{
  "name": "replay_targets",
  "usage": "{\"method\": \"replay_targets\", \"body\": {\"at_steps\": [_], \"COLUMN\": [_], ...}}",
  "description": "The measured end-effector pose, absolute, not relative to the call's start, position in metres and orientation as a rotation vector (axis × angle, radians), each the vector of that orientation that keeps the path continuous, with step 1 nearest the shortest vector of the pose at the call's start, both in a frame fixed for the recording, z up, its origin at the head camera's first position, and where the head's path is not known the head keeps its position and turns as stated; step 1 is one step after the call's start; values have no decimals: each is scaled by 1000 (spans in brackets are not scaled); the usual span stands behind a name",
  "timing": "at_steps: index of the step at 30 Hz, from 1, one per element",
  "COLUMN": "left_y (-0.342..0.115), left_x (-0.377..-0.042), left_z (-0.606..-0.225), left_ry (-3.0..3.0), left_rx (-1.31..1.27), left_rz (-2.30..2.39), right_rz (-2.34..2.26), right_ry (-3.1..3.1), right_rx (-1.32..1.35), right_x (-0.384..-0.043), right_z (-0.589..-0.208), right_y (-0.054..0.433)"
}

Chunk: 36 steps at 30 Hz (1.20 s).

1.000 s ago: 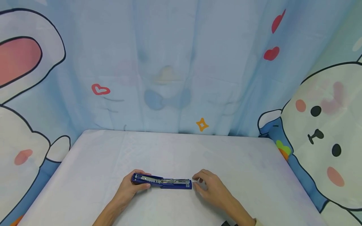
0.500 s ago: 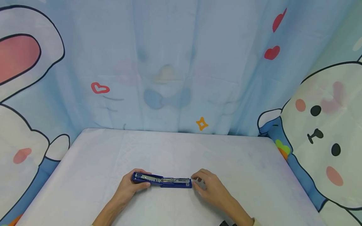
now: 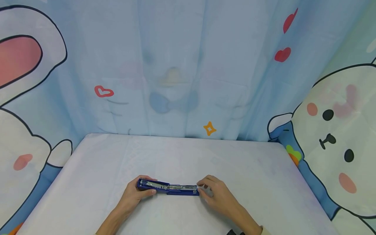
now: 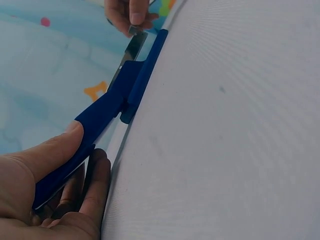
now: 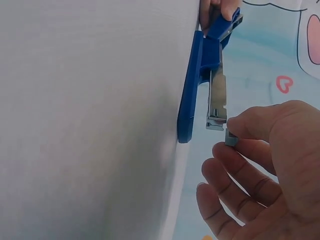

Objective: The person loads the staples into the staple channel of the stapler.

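A blue stapler lies with its top swung back, so the metal magazine is exposed. My left hand grips the raised top part, thumb on one side and fingers on the other, as the left wrist view also shows. At the opposite end is my right hand. Its thumb and index finger pinch a small grey metal piece that looks like a short strip of staples, close to the magazine's end. Whether the strip touches the magazine I cannot tell. The stapler's base rests on the table.
A white cloth covers the table. Behind it hangs a light blue curtain with cartoon rabbits and hearts. Near the right forearm, a small dark object shows at the bottom edge of the head view.
My right hand has shifted slightly left, bringing its fingertips over the end of the stapler. The left hand and the stapler stay in place.
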<state>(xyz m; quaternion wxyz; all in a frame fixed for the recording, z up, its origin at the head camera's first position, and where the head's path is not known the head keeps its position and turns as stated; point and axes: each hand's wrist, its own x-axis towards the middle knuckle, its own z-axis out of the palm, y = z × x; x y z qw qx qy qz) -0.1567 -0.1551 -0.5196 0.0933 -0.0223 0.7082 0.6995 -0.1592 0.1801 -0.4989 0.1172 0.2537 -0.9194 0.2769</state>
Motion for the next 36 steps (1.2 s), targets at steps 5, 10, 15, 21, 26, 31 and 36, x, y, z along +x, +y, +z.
{"method": "replay_targets", "body": {"at_steps": [5, 10, 15, 21, 26, 31, 36], "left_y": [-154, -154, -154, -155, -155, -155, -155], "left_x": [-157, -156, -156, -157, -158, -158, -158], "left_z": [-519, -519, -519, -521, -521, -521, -520], "left_ry": [2116, 2101, 2098, 2099, 2101, 2099, 2105], "left_rx": [-85, -89, -77, -65, -75, -84, -77], "left_rz": [2066, 2077, 2079, 2080, 2077, 2081, 2074], "right_rz": [813, 826, 845, 859, 865, 877, 869], "right_ry": [-2686, -2670, -2662, -2668, -2686, -2694, -2694], "right_rx": [741, 766, 784, 787, 781, 792, 802], "right_x": [-159, -159, -160, -160, -161, -163, -163], "right_z": [-498, -498, -498, -498, -499, -499, -499], "right_y": [178, 176, 175, 172, 171, 169, 169]}}
